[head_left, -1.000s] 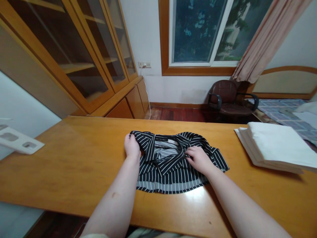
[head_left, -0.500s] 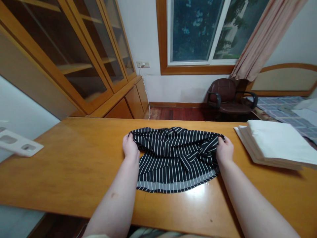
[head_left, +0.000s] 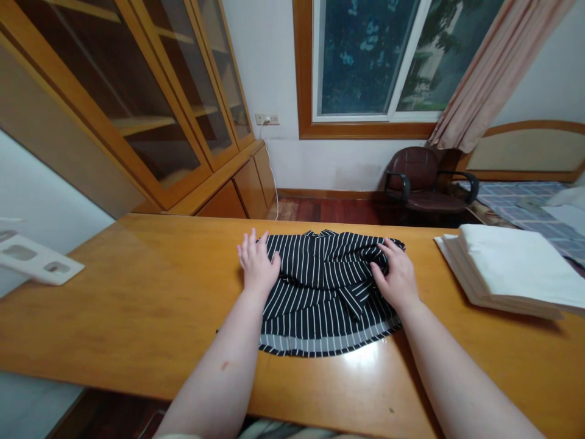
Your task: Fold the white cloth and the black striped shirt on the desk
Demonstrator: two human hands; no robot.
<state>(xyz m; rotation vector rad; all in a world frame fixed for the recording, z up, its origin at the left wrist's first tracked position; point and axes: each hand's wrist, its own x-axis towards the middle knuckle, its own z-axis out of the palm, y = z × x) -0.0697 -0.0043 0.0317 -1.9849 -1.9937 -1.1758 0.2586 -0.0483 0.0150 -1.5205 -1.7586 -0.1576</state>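
A black garment with thin white stripes lies folded in the middle of the wooden table, its grey-banded hem toward me. My left hand rests flat on the garment's left edge, fingers spread and open. My right hand lies flat on its right side, fingers stretched over the bunched cloth. Neither hand grips anything.
A stack of folded white cloth sits on the table at the right. A white plastic object lies at the table's left edge. Beyond the table stand a glass-door cabinet, a brown armchair and a bed.
Earlier both hands pinched the garment's corners and folded it over; they have now let go and lie flat on the folded cloth, which sits a little narrower.
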